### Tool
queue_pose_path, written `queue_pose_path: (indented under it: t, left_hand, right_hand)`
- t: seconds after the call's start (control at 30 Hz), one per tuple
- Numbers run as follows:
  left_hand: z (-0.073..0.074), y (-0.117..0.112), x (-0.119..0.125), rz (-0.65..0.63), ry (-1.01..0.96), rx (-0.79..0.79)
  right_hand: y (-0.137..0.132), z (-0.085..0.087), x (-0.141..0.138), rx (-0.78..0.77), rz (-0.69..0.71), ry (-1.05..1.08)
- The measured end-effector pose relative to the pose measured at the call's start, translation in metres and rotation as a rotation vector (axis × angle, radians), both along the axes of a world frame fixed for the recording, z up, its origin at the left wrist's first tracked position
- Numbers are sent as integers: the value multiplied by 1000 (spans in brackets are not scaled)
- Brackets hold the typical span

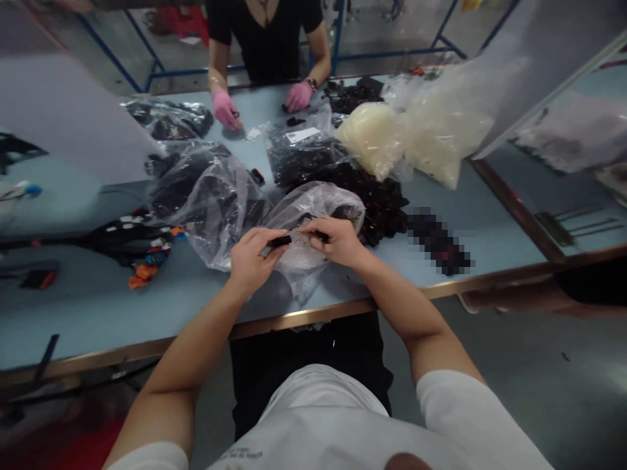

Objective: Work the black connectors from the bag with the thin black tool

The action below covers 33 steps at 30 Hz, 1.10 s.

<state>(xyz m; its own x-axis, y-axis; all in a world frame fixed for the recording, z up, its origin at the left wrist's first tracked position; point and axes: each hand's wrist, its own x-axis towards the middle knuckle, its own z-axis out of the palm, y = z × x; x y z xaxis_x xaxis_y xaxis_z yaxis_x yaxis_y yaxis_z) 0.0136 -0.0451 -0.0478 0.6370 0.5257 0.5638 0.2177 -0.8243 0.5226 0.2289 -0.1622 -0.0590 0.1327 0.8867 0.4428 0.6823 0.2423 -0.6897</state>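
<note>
Between the thumb and fingers of my left hand (252, 258) is a small black plastic part (281, 241). My right hand (337, 241) is closed over the mouth of a clear plastic bag (304, 261), its fingertips bent around a small dark piece (321, 236) that is mostly hidden. Small pale bits show inside the bag between my two hands. Just behind the bag lies a heap of black parts (377, 202) with red details. To the left a larger clear bag (220, 196) holds dark things.
Across the table a co-worker in pink gloves (226, 109) handles small parts. Bags of cream-coloured pieces (372, 134) stand at the back right. A black cable bundle (112, 241) with orange and blue connectors lies left. The table's front edge (304, 318) runs before me.
</note>
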Motion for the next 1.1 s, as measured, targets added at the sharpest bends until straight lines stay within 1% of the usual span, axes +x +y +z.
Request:
queue_pose_path:
  t: [0.07,0.17,0.3,0.47,0.7,0.83,0.93,1.1]
  left_hand:
    - [-1,-1,0,-9,-2,-19]
    - [-3,-3,0,-26,-17,-30]
    - [-7,-6,1,-32,-46,-38]
    - [-10,-7,3,-39,-35,12]
    - [-12,-12,4,-43,-59,66]
    - [-12,-13,3,-44,-29,59]
    - [-12,-13,3,-39,-32,85]
    - [-10,-15,4,-68,-70,129]
  right_hand:
    - [-3,2,-2,71,-10,71]
    - [-6,7,-7,136,-34,128]
    - [-9,12,-14,153,-81,149]
    - [-9,10,-18,189,-19,10]
    - [-10,8,-24,261,-8,-169]
    - [-11,7,-24,250,-15,-198]
    - [-11,7,-24,233,-16,-219]
    - [-10,6,-24,294,-2,-281]
